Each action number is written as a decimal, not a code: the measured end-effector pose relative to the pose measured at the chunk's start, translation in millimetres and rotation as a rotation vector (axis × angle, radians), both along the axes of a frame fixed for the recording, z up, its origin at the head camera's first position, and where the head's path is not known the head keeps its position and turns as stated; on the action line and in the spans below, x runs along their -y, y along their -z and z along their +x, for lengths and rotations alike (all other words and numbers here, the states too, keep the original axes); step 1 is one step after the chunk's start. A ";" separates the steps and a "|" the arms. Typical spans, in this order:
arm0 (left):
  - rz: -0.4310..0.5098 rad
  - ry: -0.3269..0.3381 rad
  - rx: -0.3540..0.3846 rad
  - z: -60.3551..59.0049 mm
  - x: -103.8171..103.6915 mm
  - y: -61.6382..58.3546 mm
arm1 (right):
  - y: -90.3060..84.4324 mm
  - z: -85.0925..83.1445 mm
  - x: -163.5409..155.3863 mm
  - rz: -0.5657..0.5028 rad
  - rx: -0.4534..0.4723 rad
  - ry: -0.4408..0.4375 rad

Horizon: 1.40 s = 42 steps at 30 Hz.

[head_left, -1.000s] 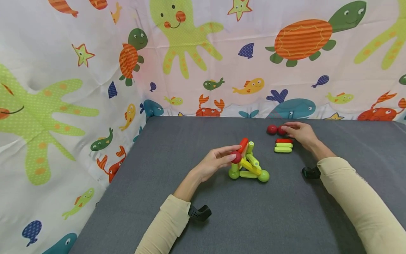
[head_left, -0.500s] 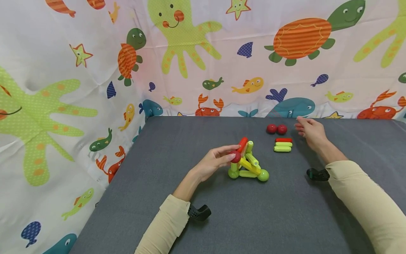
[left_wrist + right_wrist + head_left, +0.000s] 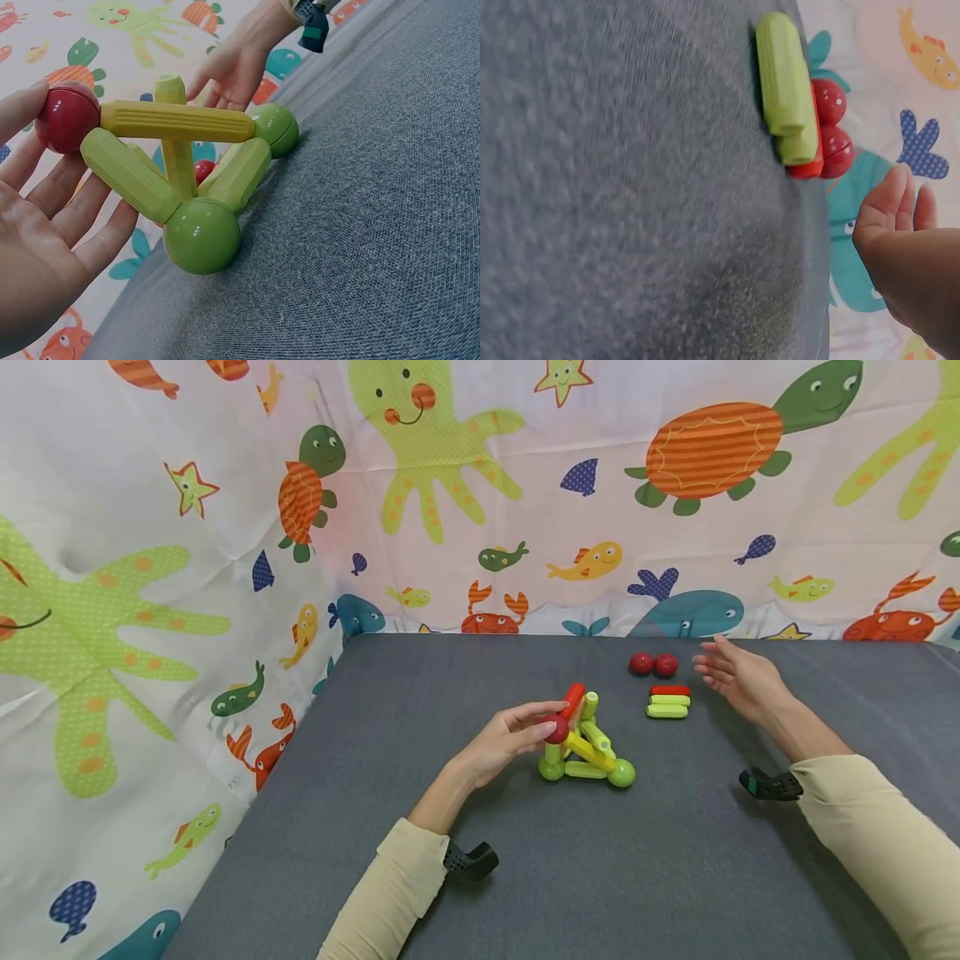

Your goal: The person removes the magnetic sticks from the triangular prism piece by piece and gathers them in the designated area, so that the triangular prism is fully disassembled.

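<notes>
Head view, on my monitor: the left hand [image 3: 504, 745] pinches a red ball [image 3: 557, 728] at the near left upper corner of the model [image 3: 597, 736], which sits on the gray tabletop [image 3: 487, 910] near the middle. I see a red rod [image 3: 573, 701] slanting up beside the fingers. My left wrist view has a yellow rod [image 3: 180, 121] running from that ball to one green ball [image 3: 275, 130], a green rod [image 3: 129, 176] down to a nearer green ball [image 3: 202, 236], and an upright green rod [image 3: 169, 88] behind.

The right hand [image 3: 750, 683] is relaxed, fingers loosely extended, off to the right of two loose red balls [image 3: 665, 665] and apart from them. Nearer me than those balls, a loose red rod [image 3: 670, 691] and two loose green rods [image 3: 667, 712] lie side by side. A printed cloth [image 3: 457, 452] hangs behind.
</notes>
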<state>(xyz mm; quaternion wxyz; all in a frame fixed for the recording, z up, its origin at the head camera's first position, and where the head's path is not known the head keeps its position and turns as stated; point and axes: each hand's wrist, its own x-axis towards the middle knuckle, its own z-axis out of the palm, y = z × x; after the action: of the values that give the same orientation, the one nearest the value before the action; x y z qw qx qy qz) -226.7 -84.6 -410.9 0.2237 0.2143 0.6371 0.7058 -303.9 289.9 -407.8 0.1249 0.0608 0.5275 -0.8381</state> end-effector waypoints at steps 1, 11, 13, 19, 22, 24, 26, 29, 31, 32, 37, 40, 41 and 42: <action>-0.002 -0.001 0.000 0.0 0.1 -0.3 | -1.0 1.2 0.2 -0.032 0.010 -0.015; -0.005 -0.026 0.002 -1.9 0.8 1.0 | -14.6 13.4 22.1 -0.120 0.057 -0.188; -0.002 -0.031 0.008 -2.1 0.9 1.3 | -17.0 16.1 28.8 -0.100 0.053 -0.216; 0.007 -0.035 0.017 -1.9 1.8 1.4 | -23.8 24.0 49.4 0.000 0.054 -0.258; 0.003 -0.034 0.017 -1.6 2.0 0.7 | -28.2 28.0 60.7 0.068 0.032 -0.284; -0.003 -0.035 0.017 -1.3 2.2 0.1 | -31.2 30.0 68.5 0.100 0.017 -0.302; -0.011 -0.037 0.012 -1.2 2.3 -0.5 | -34.2 31.9 76.4 0.126 0.000 -0.324; -0.022 -0.038 0.003 -1.2 2.7 -1.0 | -37.4 34.0 86.9 0.142 -0.010 -0.357; -0.027 -0.036 -0.002 -1.4 2.8 -1.1 | -39.1 35.5 93.0 0.160 -0.011 -0.374; -0.029 -0.033 -0.005 -1.5 2.7 -1.1 | -39.9 36.3 95.9 0.168 -0.009 -0.378; -0.030 -0.021 -0.025 -2.4 3.2 -0.7 | -43.1 39.6 107.7 0.212 -0.021 -0.408; -0.030 -0.015 -0.038 -2.6 4.2 -0.4 | -45.4 41.4 113.1 0.223 -0.041 -0.440; -0.031 -0.013 -0.041 -2.5 4.6 -0.3 | -46.3 42.0 114.7 0.224 -0.047 -0.450; -0.032 -0.013 -0.042 -2.4 5.0 -0.3 | -47.1 42.6 116.2 0.226 -0.053 -0.460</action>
<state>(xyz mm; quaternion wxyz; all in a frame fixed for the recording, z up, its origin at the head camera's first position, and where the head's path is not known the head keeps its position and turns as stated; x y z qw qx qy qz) -229.0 -89.6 -410.6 0.2090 0.2215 0.6541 0.6924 -261.4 173.7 -360.7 0.2908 -0.0690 0.6207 -0.7249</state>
